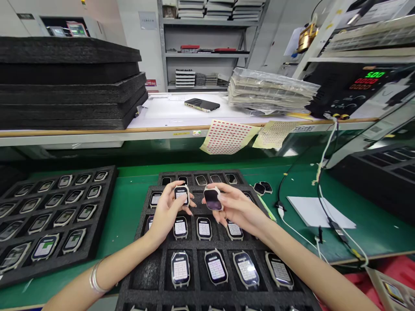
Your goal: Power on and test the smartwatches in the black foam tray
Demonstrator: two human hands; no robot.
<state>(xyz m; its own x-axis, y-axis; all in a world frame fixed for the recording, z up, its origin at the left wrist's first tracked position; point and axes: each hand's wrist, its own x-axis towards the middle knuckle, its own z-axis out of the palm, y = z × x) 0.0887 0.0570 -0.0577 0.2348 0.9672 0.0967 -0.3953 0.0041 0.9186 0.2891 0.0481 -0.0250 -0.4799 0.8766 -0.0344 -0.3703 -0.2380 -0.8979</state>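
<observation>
My left hand grips a smartwatch body with a lit screen, its thumb on the glass. In my right hand is another smartwatch body, with a dark screen, pinched between thumb and fingers. Both are held just above a black foam tray. Strapless smartwatches sit in its compartments, among them a lit one below my hands and another nearer me. The compartment at the near left holds no watch. Part of the tray is hidden by my hands and forearms.
A second foam tray of watches lies to the left. Two dark watches, white paper and cables are on the green bench at right. A phone, stacked foam trays and a power supply stand on the shelf.
</observation>
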